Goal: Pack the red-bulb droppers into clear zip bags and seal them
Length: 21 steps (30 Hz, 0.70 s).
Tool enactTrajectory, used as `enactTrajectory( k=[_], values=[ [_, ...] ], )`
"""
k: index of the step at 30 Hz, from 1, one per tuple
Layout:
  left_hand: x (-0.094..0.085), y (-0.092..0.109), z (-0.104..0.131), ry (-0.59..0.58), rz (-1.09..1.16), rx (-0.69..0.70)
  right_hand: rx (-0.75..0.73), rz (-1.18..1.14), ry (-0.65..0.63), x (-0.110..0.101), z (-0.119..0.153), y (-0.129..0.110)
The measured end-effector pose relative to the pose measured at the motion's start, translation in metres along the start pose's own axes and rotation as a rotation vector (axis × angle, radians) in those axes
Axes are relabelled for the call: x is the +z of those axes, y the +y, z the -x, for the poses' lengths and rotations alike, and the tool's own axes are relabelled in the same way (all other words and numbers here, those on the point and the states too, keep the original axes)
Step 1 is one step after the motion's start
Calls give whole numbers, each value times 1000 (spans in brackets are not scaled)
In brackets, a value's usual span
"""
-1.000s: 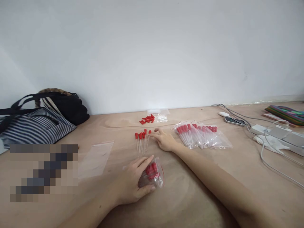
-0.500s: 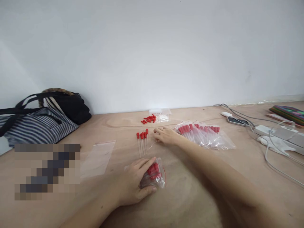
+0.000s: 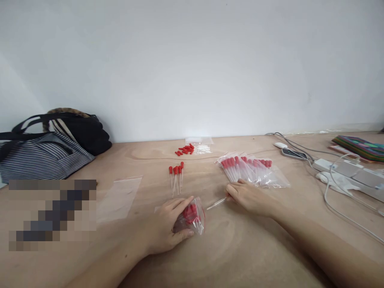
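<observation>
My left hand rests on the table with thumb and fingers around a clear zip bag of red-bulbed droppers. To its right, my right hand is closed on a dropper, whose thin clear tube points left toward the bag's opening; its bulb end is hidden in the fingers. Several loose droppers with red bulbs lie side by side beyond my left hand. Behind my right hand, filled zip bags overlap in a fanned row. A flat zip bag lies to the left.
Farther back are loose red bulbs and clear tubes on a plastic bag. Striped and black bags stand at the left. A power strip, cables and a phone-like device lie at the right. A pixelated patch covers the left front.
My right hand has moved right and nearer, away from the loose droppers, bringing one dropper with it. My left hand stays around the bag; the view has shifted slightly.
</observation>
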<state>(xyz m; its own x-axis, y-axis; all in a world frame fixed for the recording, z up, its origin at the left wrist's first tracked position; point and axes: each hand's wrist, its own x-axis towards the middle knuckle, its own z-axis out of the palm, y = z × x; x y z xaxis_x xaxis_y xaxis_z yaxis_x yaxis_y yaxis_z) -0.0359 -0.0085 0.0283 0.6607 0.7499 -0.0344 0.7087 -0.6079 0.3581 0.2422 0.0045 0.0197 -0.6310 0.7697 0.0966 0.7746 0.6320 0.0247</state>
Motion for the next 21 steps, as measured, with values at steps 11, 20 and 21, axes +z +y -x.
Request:
enactTrajectory(
  k=[11,20,21],
  values=[
    [7,-3,-3,71,42,62,-163,-208,42,-2,-18,-47],
    [13,-9,-2,106,77,99,2,-1134,181,17,-20,-60],
    [13,-8,-2,108,75,101,72,-1204,176,21,-22,-61]
  ],
)
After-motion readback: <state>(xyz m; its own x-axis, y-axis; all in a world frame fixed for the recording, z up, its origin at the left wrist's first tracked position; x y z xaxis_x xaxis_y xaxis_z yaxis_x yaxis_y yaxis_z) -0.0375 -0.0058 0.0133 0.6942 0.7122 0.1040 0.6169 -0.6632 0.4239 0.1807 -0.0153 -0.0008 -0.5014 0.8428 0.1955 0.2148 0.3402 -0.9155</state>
